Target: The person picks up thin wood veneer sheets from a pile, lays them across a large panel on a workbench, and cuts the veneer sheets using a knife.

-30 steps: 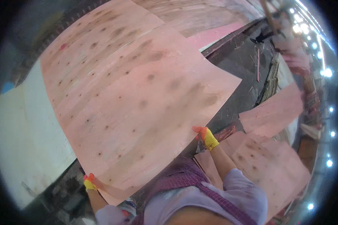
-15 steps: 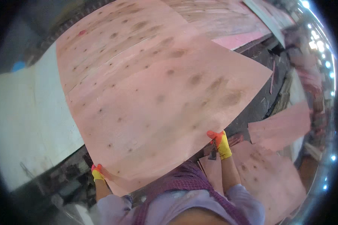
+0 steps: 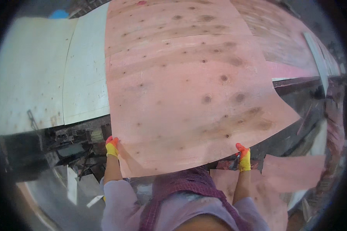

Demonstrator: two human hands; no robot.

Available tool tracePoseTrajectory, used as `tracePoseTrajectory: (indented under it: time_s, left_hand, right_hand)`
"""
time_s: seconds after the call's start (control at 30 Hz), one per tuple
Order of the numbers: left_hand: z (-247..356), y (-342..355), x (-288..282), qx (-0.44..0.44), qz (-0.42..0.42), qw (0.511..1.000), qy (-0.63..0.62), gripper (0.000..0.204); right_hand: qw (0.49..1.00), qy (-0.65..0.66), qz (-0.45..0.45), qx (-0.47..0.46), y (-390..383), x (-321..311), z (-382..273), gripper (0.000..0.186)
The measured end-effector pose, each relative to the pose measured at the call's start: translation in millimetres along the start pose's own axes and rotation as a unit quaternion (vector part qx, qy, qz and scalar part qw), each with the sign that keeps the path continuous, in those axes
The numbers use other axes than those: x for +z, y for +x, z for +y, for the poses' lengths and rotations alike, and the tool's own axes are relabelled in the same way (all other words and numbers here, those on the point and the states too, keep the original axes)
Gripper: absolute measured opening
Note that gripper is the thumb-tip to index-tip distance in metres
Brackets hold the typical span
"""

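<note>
A large, thin pink wood veneer sheet, dotted with dark knots and brown streaks, spreads in front of me. My left hand, in a yellow glove with orange fingers, is closed on the sheet's left edge near its near corner. Gloved the same way, my right hand grips the near edge farther right, thumb on top. Something small and dark shows by the right fingers, but I cannot make out what it is. The near edge sags in a curve in front of my purple apron. The fingers beneath the sheet are hidden.
Pale sheets lie to the left, beside the pink one. More pink veneer is at the far right, with a pale strip across it. Pink offcuts lie low on the right. Dark scraps clutter the near left.
The sheet has turned and its near left corner has moved up and right. My left hand has risen with it, and my right hand sits slightly lower and farther right. The view has shifted too.
</note>
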State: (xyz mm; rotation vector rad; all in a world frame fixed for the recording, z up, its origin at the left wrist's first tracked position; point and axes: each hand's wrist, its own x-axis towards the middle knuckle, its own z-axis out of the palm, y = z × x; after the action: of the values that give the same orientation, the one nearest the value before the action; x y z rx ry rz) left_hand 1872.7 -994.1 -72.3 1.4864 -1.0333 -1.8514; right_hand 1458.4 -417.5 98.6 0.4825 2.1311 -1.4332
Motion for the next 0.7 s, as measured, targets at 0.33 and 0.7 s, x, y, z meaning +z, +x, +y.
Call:
tracePoseTrajectory:
  time_s: [0.33, 0.7]
  left_hand:
    - [-5.4, -10.8, 10.8, 0.004, 0.033, 0.999, 0.008, 0.021]
    - [-30.5, 32.0, -17.7, -0.011, -0.024, 0.993, 0.113, 0.025]
  right_hand:
    - [0.999, 0.044, -0.011, -0.014, 18.6, -13.1, 27.8, 0.027]
    - [0.948, -0.163, -0.087, -0.258, 28.2, -33.5, 84.9, 0.028]
